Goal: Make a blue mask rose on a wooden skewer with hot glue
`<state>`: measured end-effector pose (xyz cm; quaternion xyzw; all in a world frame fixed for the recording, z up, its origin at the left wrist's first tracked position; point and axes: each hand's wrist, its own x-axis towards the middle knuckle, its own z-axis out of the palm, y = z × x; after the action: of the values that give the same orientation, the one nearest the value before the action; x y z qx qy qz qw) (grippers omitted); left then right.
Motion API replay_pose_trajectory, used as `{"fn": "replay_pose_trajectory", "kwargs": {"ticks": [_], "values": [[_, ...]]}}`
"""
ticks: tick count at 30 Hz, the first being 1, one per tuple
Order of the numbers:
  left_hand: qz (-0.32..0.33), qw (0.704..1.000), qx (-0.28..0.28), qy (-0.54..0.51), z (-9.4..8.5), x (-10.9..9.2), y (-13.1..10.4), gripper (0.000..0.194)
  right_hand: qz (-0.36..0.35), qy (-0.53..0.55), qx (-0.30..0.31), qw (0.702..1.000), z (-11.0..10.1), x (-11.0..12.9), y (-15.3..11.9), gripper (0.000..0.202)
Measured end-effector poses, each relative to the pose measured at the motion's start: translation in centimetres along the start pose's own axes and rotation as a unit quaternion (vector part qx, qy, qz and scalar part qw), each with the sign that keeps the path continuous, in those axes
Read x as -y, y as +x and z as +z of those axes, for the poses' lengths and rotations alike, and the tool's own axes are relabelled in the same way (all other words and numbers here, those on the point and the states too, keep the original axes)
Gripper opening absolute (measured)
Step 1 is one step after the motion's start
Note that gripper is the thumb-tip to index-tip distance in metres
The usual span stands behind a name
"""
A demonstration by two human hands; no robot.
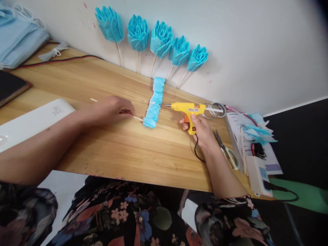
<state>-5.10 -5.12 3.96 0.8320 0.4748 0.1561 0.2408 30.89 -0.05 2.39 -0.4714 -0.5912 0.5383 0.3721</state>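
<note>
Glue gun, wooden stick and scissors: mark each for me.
glue gun (188, 108), head view, on its yellow barrel.
wooden stick (137, 118), head view, on the bare length between left hand and blue strip.
scissors (222, 145), head view, on the blades near the pivot.

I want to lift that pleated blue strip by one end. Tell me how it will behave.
The blue strip looks like thin folded tissue, so it would probably sag and stretch open. Likely very light. The left hand holds a thin stick reaching its near end, which might steady it slightly.
</note>
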Motion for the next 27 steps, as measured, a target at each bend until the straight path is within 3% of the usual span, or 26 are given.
{"fn": "replay_pose_trajectory", "kwargs": {"ticks": [16,27], "values": [[0.013,0.999,-0.036,0.006,0.6,0.4,0.2,0.035,-0.001,-0.016,0.013,1.0,-0.4,-0.3,0.1,0.057],[0.024,0.999,-0.036,0.008,0.5,-0.8,0.2,0.032,-0.014,-0.056,0.02,0.998,-0.6,-0.7,-0.1,0.055]]}}
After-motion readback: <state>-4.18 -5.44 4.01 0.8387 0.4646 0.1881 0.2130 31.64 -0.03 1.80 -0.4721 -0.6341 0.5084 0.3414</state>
